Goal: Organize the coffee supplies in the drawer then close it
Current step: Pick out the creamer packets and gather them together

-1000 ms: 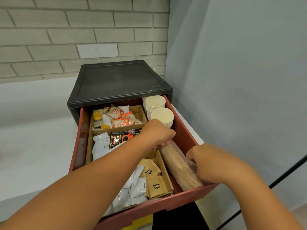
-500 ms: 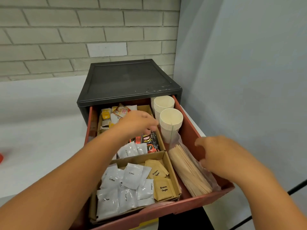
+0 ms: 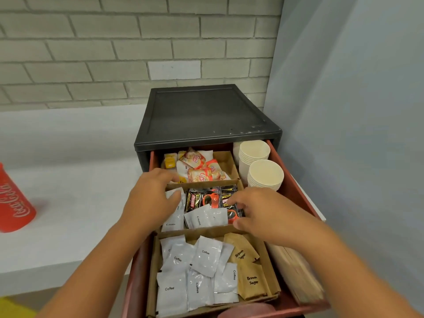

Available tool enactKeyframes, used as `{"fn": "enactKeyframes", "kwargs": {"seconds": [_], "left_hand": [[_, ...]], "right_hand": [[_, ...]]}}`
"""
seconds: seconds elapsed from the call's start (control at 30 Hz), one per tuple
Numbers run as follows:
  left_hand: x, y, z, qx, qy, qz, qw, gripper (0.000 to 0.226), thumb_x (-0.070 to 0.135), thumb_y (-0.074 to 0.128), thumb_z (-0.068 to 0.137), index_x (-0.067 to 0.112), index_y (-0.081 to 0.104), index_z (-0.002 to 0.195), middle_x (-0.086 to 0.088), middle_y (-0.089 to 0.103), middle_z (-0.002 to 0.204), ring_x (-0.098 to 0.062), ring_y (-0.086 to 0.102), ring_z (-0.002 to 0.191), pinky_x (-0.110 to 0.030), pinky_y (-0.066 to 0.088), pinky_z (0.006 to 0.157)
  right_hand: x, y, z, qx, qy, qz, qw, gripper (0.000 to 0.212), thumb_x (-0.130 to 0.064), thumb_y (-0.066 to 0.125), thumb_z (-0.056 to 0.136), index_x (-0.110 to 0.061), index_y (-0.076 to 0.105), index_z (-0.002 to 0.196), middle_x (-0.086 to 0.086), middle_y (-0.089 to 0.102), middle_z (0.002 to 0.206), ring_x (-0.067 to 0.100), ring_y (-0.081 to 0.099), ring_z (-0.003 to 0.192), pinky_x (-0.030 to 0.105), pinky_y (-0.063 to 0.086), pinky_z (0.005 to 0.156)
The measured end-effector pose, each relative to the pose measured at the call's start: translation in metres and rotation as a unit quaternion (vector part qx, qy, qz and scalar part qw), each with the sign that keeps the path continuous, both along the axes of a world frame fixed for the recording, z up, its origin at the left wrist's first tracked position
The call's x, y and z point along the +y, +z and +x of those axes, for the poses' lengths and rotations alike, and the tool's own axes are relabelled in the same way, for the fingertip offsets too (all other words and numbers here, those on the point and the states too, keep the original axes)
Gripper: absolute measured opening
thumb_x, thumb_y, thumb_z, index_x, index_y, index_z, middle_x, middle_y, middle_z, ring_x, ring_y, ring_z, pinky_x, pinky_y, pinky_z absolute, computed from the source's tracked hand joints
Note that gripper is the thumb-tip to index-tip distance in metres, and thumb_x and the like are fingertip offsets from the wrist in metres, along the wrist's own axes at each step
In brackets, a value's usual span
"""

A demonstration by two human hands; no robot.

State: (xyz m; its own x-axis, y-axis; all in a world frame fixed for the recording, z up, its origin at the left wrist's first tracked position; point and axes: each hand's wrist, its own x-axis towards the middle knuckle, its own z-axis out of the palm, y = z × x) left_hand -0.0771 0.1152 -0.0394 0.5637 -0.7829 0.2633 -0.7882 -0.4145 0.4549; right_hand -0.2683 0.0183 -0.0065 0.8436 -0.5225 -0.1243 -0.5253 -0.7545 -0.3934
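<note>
Fingers of the left hand (image 3: 150, 198) rest loosely on white cream sachets (image 3: 203, 218). Right hand (image 3: 263, 214) beside it touches black coffee sachets (image 3: 197, 199); pinch unclear.

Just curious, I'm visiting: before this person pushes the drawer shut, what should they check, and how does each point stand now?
1. Hands out of the drawer: not ok, left hand and right hand are in the middle compartment.
2. Middle compartment sorted: not ok, cream sachets overlap black coffee sachets.
3. Front compartment sorted: ok, coffee sachets beside brown sugar packets.
4. Cup stacks clear the cabinet opening: cannot tell.
5. Stirrer bag along the drawer's right wall: ok.
</note>
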Motion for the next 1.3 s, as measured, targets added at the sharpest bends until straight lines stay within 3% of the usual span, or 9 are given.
{"fn": "enactKeyframes", "kwargs": {"seconds": [0.1,0.17,0.27,0.37,0.57,0.8,0.97,1.3], "left_hand": [[-0.001,-0.005,0.0,-0.039,0.001,0.046,0.998,0.053,0.025,0.06,0.088,0.021,0.044,0.138,-0.003,0.028,0.153,-0.022,0.018,0.143,-0.035,0.026,0.112],[-0.003,-0.008,0.003,-0.032,0.022,0.083,0.996,0.064,0.026,0.055,0.091,0.02,0.025,0.147,-0.002,0.006,0.159,-0.022,0.002,0.147,-0.036,0.018,0.116],[-0.004,-0.011,0.007,0.033,0.052,0.093,0.994,0.066,0.018,0.049,0.094,0.013,0.014,0.15,-0.001,-0.005,0.16,-0.022,0.013,0.146,-0.032,0.029,0.111],[-0.003,-0.009,0.008,0.065,0.061,0.083,0.993,0.07,0.009,0.047,0.093,0.014,0.007,0.151,0.002,-0.009,0.159,-0.019,0.028,0.14,-0.026,0.038,0.1],[0.0,-0.008,0.007,0.066,0.069,0.078,0.992,0.076,0.001,0.043,0.092,0.016,-0.002,0.15,0.006,-0.015,0.158,-0.016,0.029,0.139,-0.022,0.038,0.098],[0.0,-0.006,0.006,0.073,0.071,0.072,0.992,0.076,0.0,0.043,0.092,0.016,-0.004,0.15,0.006,-0.016,0.158,-0.016,0.03,0.139,-0.022,0.037,0.1],[0.0,-0.007,0.006,0.082,0.074,0.065,0.992,0.072,0.005,0.043,0.094,0.017,0.0,0.151,0.007,-0.015,0.158,-0.014,0.027,0.141,-0.022,0.036,0.101],[-0.001,-0.01,0.008,0.083,0.067,0.052,0.993,0.064,0.011,0.044,0.096,0.02,0.012,0.15,0.008,-0.012,0.158,-0.015,0.032,0.138,-0.021,0.039,0.098]], "right_hand": [[-0.009,-0.002,0.018,0.036,0.019,0.0,0.999,0.047,-0.028,0.06,0.089,-0.028,0.049,0.134,-0.001,0.05,0.135,0.016,0.052,0.114,0.027,0.046,0.089],[-0.015,-0.003,0.032,0.053,0.025,-0.006,0.998,0.045,-0.027,0.058,0.09,-0.025,0.048,0.134,0.0,0.049,0.136,0.018,0.051,0.116,0.029,0.045,0.091],[-0.025,-0.005,0.06,0.057,0.018,0.008,0.998,0.045,-0.025,0.055,0.092,-0.023,0.045,0.136,0.003,0.048,0.136,0.019,0.051,0.114,0.028,0.045,0.089],[-0.041,-0.014,0.093,0.049,-0.036,0.042,0.997,0.047,-0.026,0.053,0.093,-0.018,0.042,0.138,0.009,0.05,0.135,0.024,0.053,0.114,0.03,0.046,0.088],[-0.084,-0.053,0.145,0.013,-0.165,0.081,0.983,0.051,-0.031,0.06,0.087,-0.008,0.047,0.13,0.01,0.059,0.124,0.025,0.057,0.108,0.027,0.046,0.079],[-0.097,-0.08,0.158,-0.004,-0.226,0.073,0.971,0.073,-0.031,0.073,0.078,-0.012,0.035,0.137,0.013,0.047,0.136,0.029,0.05,0.121,0.035,0.046,0.098],[-0.1,-0.084,0.155,-0.052,-0.239,0.066,0.967,0.058,-0.018,0.069,0.083,-0.014,0.042,0.134,0.011,0.05,0.133,0.027,0.052,0.119,0.033,0.048,0.095],[-0.101,-0.081,0.157,-0.075,-0.245,0.11,0.96,0.036,-0.019,0.066,0.084,-0.012,0.061,0.119,0.012,0.056,0.126,0.026,0.055,0.114,0.04,0.05,0.095]]}}
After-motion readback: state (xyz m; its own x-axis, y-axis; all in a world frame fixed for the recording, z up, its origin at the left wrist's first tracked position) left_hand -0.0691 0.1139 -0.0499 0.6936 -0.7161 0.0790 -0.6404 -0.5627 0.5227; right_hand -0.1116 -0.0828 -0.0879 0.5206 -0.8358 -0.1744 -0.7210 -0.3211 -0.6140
